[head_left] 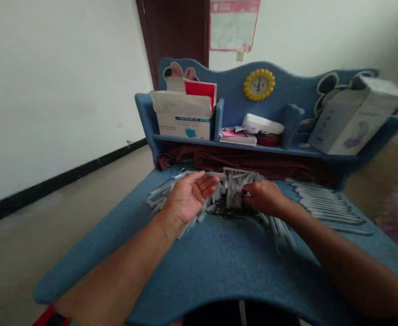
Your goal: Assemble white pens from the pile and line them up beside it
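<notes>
1. The left hand (188, 197) lies with its palm turned inward and its fingers spread loosely. It holds nothing and rests on the left part of a pile of grey sticks (231, 188).
2. The right hand (263, 197) sits knuckles up on the right part of the same pile, its fingers curled down into the sticks. Motion blur hides whether they pinch any.
3. The pile lies in the middle of the blue worktop (219, 267), between the two hands and just in front of a red checked cloth (253, 164).
4. A tidy row of sticks (324, 206) lies to the right, near the right forearm.
5. Behind, a shelf (280, 151) carries a cardboard box (182, 117) and a tilted white box (353, 117), and a yellow clock (259, 84) is mounted on the blue backboard above.
</notes>
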The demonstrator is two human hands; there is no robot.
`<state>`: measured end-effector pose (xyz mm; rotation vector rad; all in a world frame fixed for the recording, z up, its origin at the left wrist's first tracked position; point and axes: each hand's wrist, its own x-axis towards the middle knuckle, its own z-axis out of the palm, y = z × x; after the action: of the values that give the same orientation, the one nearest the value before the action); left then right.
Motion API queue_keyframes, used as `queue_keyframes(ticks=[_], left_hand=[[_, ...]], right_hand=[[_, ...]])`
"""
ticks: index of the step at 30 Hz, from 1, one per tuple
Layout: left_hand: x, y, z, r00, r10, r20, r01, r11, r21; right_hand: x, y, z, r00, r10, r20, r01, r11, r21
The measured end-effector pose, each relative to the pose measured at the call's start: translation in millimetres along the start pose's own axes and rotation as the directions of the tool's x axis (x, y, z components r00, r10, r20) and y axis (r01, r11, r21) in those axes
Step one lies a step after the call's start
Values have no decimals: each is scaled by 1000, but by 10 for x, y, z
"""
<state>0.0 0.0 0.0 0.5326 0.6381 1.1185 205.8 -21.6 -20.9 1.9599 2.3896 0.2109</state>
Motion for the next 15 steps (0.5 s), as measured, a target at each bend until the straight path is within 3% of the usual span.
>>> queue_keyframes(ticks=[8, 11, 13, 15], left_hand=[[-9, 11, -39, 1000, 14, -20, -13, 999, 31], [-5, -1, -30, 1000, 14, -21, -14, 999, 33], [2, -16, -22, 1000, 14, -23, -13, 999, 33], [6, -28, -15, 1000, 20, -22, -19, 999, 33]], right_hand=[[-41, -94, -13, 998, -11, -59, 13, 999, 42], [-57, -63, -46, 978, -46, -201, 100, 959, 266], [-65, -57, -55, 958, -62, -280, 205, 830, 518], [-72, -86, -50, 958, -66, -279, 262, 592, 762]])
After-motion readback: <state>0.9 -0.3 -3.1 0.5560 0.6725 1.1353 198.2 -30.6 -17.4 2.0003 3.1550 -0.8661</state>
